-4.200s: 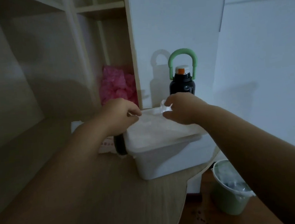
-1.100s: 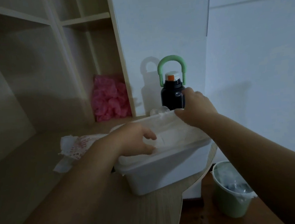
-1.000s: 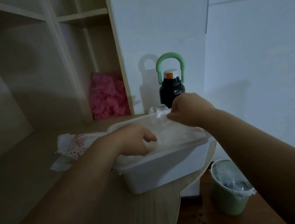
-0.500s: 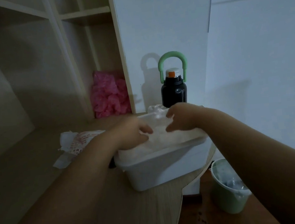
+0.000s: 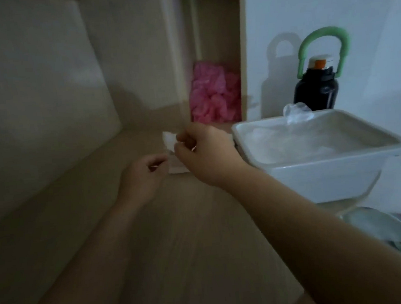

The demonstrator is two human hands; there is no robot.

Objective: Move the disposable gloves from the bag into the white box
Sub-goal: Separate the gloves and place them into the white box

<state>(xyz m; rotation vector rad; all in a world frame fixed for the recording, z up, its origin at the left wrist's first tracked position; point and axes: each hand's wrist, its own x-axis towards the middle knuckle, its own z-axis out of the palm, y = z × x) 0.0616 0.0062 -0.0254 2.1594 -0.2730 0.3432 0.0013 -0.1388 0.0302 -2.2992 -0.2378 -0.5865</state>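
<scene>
The right hand (image 5: 206,151) is reaching out over the desk (image 5: 179,250), left of the box (image 5: 323,180). Its fingers are curling in narrow and pinching the white bag (image 5: 169,140) at the upper corner. Most of the bag is lying hidden behind that hand; only the pinched corner and a pale strip below the knuckles are showing.

The left hand (image 5: 143,178) is hovering just left of and nearer than the right one. Its fingers are curling inward right beside the bag's lower edge, but the picture is too dim and blurred to tell whether they are gripping it or only closing near it.

The gloves (image 5: 310,139) are lying in the box as a clear, crumpled layer. One bunch is poking up over the far rim. The box is sitting at the desk's right edge, apart from both hands.

A black bottle (image 5: 315,91) with a green loop handle is standing upright just behind the box, against the white wall. A pink crinkled heap (image 5: 214,97) is filling the bottom of a shelf bay at the far side of the desk. A green bin (image 5: 380,228) with a liner is standing on the floor below the box.
</scene>
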